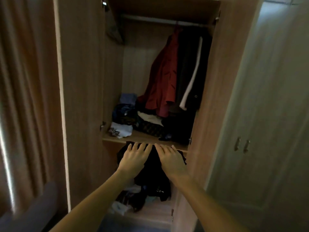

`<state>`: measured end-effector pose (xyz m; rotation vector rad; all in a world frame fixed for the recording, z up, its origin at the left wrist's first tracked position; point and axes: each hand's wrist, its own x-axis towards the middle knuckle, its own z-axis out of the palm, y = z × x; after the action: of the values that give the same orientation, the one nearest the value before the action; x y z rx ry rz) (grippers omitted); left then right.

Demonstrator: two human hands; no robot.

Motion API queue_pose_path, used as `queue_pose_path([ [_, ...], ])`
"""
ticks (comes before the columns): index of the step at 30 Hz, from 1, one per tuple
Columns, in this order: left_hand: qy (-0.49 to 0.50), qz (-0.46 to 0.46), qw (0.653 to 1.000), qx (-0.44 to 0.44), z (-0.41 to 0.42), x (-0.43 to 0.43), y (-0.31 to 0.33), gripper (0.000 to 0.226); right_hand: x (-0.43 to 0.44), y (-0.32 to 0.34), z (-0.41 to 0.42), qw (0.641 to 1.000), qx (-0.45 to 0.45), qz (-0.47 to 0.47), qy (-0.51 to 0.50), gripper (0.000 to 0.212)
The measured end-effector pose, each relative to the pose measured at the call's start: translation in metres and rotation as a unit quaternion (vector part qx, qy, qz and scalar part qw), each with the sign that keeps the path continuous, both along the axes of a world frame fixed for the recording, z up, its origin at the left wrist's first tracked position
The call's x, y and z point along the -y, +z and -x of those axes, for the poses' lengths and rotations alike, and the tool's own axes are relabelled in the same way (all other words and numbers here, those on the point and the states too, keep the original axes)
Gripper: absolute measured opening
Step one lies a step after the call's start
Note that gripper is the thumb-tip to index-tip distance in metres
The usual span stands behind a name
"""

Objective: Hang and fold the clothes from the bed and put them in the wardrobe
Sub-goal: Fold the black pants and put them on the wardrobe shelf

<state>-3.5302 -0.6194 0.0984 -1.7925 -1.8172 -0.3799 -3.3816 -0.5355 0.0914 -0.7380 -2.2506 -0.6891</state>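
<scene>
Both forearms reach forward from the camera: the left hand (133,158) and right hand (170,158) lie side by side, fingers straight and spread, flat on a black garment (150,174) at the front edge of the wardrobe shelf (145,137). Beyond the fingertips sit folded clothes (123,118); above the right hand hangs a red garment (162,76). Best slide the cloth level into the free strip of shelf ahead, keeping clear of the open doors (82,81) either side.

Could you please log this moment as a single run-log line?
stage: placing | left hand: flat on black garment | right hand: flat on it | garment at shelf edge | wardrobe open
</scene>
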Motion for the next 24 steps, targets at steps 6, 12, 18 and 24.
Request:
queue_pose_path([
  [6, -0.009, -0.019, 1.0, 0.01, 0.078, -0.074, -0.013, 0.074, -0.067, -0.004, 0.077, 1.0, 0.015, 0.024, -0.008, 0.064],
  [12, -0.025, -0.015, 0.999, 0.026, 0.161, -0.155, -0.02, 0.078, -0.138, -0.004, 0.154, 0.999, 0.025, 0.047, -0.009, 0.064],
  [18, -0.012, -0.009, 0.999, 0.037, 0.222, -0.225, -0.031, 0.064, -0.214, -0.014, 0.219, 0.997, 0.039, 0.061, -0.004, 0.057],
  [24, 0.019, 0.01, 0.999, 0.049, 0.271, -0.31, -0.045, 0.06, -0.309, -0.032, 0.277, 0.996, 0.042, 0.081, 0.013, 0.051],
])
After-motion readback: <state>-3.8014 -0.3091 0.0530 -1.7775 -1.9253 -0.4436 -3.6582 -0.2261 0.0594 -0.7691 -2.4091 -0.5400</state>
